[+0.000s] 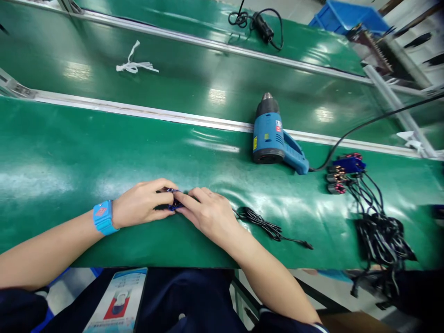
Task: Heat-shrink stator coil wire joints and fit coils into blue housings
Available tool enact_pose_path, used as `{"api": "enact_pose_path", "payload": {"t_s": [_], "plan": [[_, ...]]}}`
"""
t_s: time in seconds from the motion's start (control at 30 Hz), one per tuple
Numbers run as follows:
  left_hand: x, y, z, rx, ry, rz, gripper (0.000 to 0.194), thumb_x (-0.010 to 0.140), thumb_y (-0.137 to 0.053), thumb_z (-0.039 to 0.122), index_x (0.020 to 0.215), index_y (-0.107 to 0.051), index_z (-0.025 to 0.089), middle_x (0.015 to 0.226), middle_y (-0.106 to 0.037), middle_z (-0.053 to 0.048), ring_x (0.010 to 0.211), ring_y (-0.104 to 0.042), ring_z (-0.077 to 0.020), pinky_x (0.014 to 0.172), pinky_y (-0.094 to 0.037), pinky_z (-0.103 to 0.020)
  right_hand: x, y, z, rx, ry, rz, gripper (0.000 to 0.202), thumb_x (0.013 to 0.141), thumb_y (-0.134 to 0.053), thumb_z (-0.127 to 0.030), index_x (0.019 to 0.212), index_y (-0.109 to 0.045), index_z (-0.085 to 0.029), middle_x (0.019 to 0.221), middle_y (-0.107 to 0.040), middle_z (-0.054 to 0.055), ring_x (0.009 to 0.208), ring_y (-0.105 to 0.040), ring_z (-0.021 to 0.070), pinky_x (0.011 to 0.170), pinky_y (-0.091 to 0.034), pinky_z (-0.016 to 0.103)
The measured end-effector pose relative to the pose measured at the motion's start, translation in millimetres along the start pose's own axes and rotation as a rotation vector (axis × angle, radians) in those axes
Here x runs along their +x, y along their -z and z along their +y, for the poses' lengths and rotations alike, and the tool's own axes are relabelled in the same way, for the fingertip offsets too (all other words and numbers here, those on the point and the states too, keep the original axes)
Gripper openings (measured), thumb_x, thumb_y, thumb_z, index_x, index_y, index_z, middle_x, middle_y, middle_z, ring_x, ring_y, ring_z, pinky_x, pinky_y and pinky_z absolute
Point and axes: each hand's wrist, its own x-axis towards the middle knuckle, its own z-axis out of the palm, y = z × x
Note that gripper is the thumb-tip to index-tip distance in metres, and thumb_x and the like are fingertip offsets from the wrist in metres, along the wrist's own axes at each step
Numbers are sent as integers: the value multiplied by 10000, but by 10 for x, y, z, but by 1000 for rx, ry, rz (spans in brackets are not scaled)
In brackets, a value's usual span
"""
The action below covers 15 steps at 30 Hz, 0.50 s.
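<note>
My left hand [144, 203], with a light blue wristband [103, 218], has its fingers closed on the left side of a small dark blue part [173, 206]. From the other side, my right hand [211, 212] pinches the same part between bent fingers. Most of the piece is hidden by my fingers; dark blue edges and a dark middle show. A tied black cable [260, 222] lies on the green bench mat [104, 157] beside my right hand. It runs in under that hand, and I cannot see where it ends there.
Beyond my hands rests a blue heat gun [268, 134], its cord trailing right. To the right lie several copper-wound coils [336, 178], one blue-wrapped piece [350, 164] and bundled black cables [381, 238]. White ties [133, 64] and a black plug [263, 27] lie farther back.
</note>
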Motion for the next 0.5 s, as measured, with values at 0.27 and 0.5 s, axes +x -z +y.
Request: {"api": "enact_pose_path", "payload": {"t_s": [0.27, 0.5], "plan": [[3, -75, -56, 44, 5, -26, 305, 1007, -549, 488, 969, -515, 187, 1301, -628, -115, 983, -669, -230, 768, -486, -357, -62, 181, 263, 461, -175, -154, 585, 910, -727, -128, 1418, -459, -239, 1223, -639, 55, 1075, -643, 221, 924, -551, 367], [15, -77, -38, -32, -67, -129, 154, 1034, -513, 322, 1142, -582, 237, 1368, -602, -79, 1060, -660, -203, 831, -486, -331, -59, 269, 291, 575, -184, -61, 214, 997, -594, -148, 1183, -677, -214, 1083, -699, 33, 964, -673, 174, 865, -552, 310]]}}
